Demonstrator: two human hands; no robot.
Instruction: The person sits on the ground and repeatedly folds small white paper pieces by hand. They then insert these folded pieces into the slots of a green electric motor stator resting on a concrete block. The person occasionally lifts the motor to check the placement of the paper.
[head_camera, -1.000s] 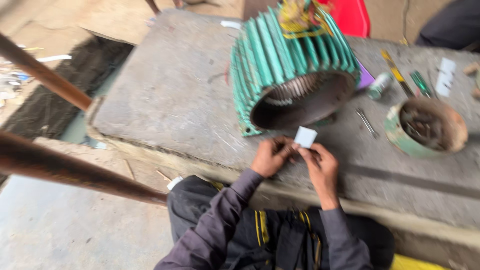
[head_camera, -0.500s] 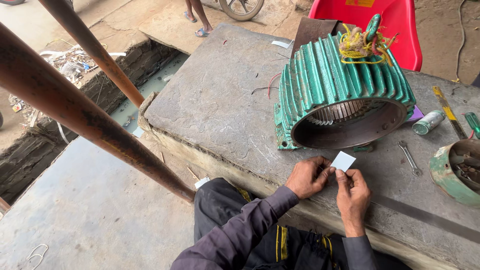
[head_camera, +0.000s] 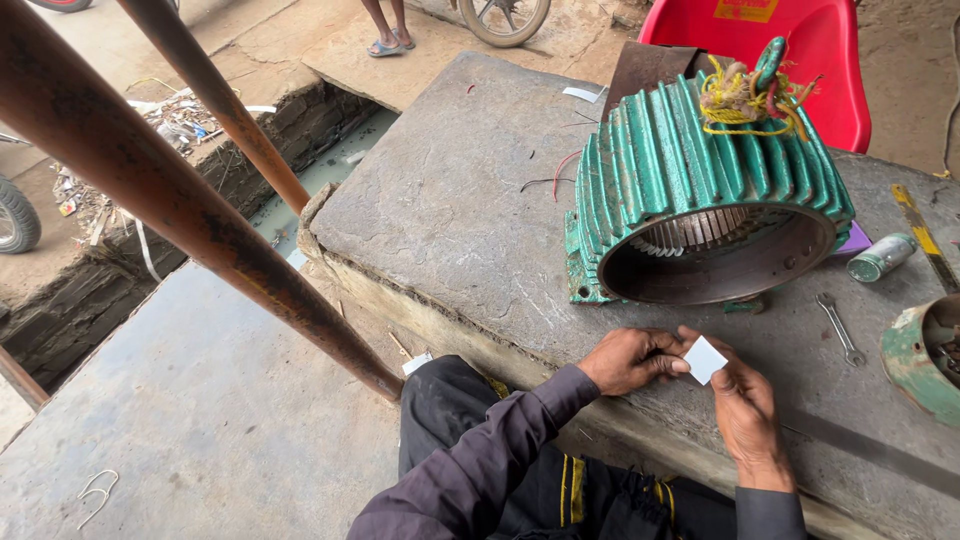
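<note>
White, flat paper square (head_camera: 705, 360), pinched by left hand (head_camera: 630, 360) and right hand (head_camera: 742, 405), lower right, over stone surface (head_camera: 450, 220).

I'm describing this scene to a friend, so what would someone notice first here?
A big green ribbed motor housing lies on its side on the stone slab, with tangled yellow wires on top. Just in front of it, the left hand and right hand together pinch a small white paper piece. A rusty pole slants across the left foreground.
</note>
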